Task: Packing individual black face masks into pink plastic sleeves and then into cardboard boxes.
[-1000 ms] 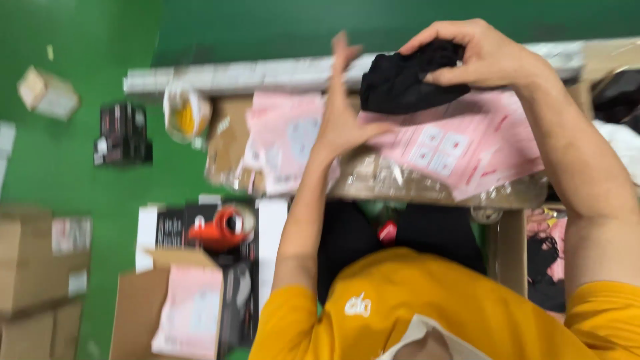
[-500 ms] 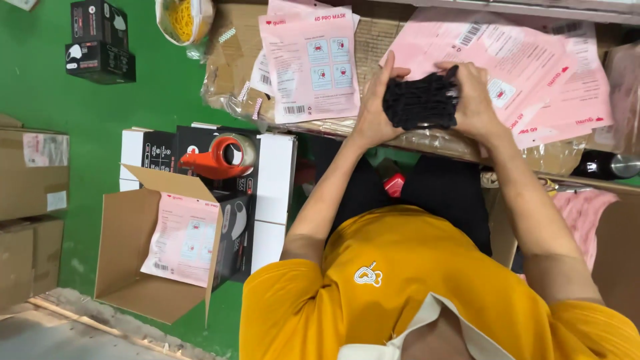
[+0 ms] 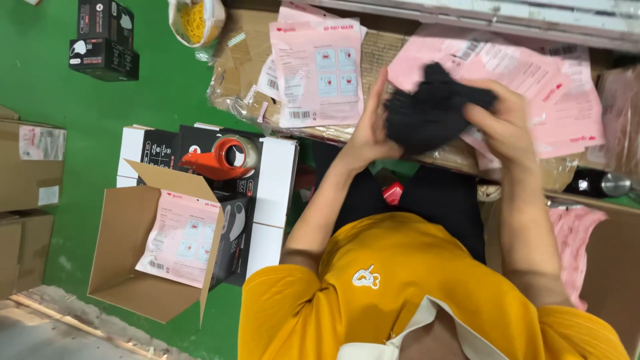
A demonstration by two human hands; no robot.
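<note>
A bundle of black fabric pieces (image 3: 427,110) is held between both hands above the work surface. My left hand (image 3: 369,130) presses flat against the bundle's left side with its fingers straight. My right hand (image 3: 505,120) wraps over its right side. Under the hands lie several flat pink pouches (image 3: 320,70), spread over the cardboard-covered work surface (image 3: 240,73). More pink pouches (image 3: 533,80) lie to the right. My yellow shirt fills the bottom of the view.
An open cardboard box (image 3: 117,260) with a pink pouch inside stands on the green floor at the left. An orange tape dispenser (image 3: 217,159) sits on black-and-white cartons. Black boxes (image 3: 103,40), a bag of yellow bands (image 3: 193,20) and brown cartons (image 3: 30,167) stand around.
A second ago my right hand alone held the bundle up and my left hand was apart from it. Now both hands press it between them, lower over the pink pouches.
</note>
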